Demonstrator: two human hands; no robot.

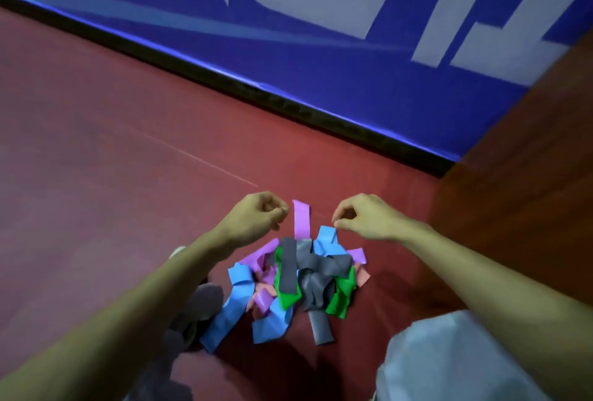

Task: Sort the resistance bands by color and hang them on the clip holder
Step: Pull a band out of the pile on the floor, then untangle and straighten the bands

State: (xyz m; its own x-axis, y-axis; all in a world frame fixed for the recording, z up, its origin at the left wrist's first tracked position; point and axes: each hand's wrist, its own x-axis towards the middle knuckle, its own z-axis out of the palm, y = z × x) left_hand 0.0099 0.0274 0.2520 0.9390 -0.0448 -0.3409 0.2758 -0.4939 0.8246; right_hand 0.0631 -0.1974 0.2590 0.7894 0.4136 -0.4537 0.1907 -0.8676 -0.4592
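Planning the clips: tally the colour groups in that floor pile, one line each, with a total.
purple bands: 1 group
blue bands: 1 group
grey bands: 1 group
green bands: 1 group
pink bands: 1 group
Total: 5 colour groups; the tangle hides how many bands each holds.

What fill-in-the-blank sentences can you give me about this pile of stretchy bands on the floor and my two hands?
1. The bands lie in a tangled pile on a ___ floor.
2. The strip poking out toward the wall, between the left hand and the right hand, is ___.
3. The wall shows white letters on ___.
4. The flat strip lying across the top of the pile is ___.

Missing words: red; purple; blue; grey.
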